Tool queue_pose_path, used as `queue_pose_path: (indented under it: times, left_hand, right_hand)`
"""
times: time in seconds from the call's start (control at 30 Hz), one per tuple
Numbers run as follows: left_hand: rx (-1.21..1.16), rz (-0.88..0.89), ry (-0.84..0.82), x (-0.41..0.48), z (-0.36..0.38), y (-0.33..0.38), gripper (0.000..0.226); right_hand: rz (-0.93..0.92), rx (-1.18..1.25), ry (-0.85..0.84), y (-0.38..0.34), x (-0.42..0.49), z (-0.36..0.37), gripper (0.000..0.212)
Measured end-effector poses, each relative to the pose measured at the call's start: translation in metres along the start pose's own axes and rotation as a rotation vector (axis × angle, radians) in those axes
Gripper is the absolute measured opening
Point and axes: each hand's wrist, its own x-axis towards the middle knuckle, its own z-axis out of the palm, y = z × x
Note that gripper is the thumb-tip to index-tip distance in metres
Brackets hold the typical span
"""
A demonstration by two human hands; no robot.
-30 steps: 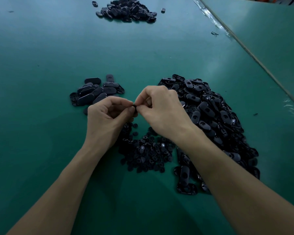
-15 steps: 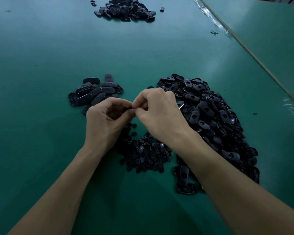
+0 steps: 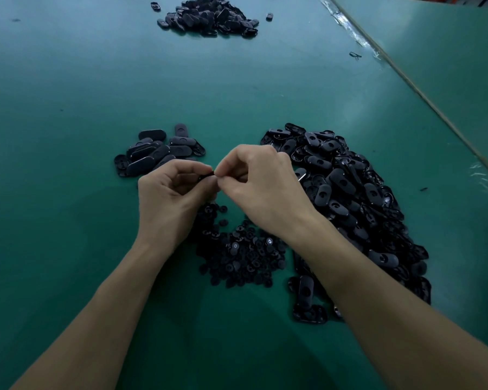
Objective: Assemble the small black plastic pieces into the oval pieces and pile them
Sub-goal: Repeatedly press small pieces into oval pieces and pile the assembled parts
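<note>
Both hands are raised just above the green table (image 3: 68, 88) and meet fingertip to fingertip over the far edge of the small black pieces (image 3: 243, 249), which lie scattered between the forearms. The left hand (image 3: 172, 201) has its fingers curled, thumb and forefinger nipping a black part (image 3: 207, 176) of which only a sliver shows; the right hand (image 3: 265, 190) is curled the same way, its thumb and forefinger pinched against that same part from the other side. Whether the sliver is an oval shell, a small insert, or the two already mated, I cannot tell, since the fingers hide it. To my eye this is the fitting step itself, a small piece being pressed home into an oval one. The big heap of oval pieces (image 3: 350, 198) lies to the right, running under the right forearm; a modest finished pile (image 3: 155, 153) sits just beyond the left knuckles; a far heap (image 3: 209, 15) lies well apart at the top of the table. The next move looks to call for a firm squeeze until the insert sits flush; then the left hand, being nearest, could drop the part on the finished pile while the right reaches for a fresh oval. Going by the size of the heaps, most of the job is yet to do.
</note>
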Motion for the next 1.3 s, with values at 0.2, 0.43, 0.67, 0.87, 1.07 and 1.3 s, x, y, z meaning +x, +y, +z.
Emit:
queue_pose_path:
  times: [0.2, 0.43, 0.67, 0.87, 1.07, 1.3]
  left_hand:
    - [-0.04, -0.014, -0.019, 0.001, 0.0, -0.003, 0.02]
    - [0.08, 0.028, -0.018, -0.002, 0.002, -0.002, 0.024]
    - [0.149, 0.044, 0.004, -0.003, 0.002, -0.005, 0.024]
    - [0.064, 0.051, -0.033, -0.002, 0.001, -0.003, 0.022]
    - [-0.049, 0.009, -0.049, 0.0, 0.003, 0.0, 0.022]
    - [-0.149, -0.053, -0.085, -0.001, 0.003, 0.002, 0.023]
  right_hand:
    - [0.018, 0.036, 0.035, 0.003, 0.001, 0.001, 0.012]
    - [0.029, 0.027, 0.052, 0.005, -0.001, 0.003, 0.011]
    - [0.049, 0.032, 0.018, 0.007, 0.0, 0.001, 0.012]
    - [0.046, 0.055, -0.025, 0.004, 0.004, -0.006, 0.013]
    - [-0.01, -0.063, -0.024, 0.006, 0.007, -0.007, 0.02]
    - [0.045, 0.035, -0.146, 0.02, 0.014, -0.015, 0.014]
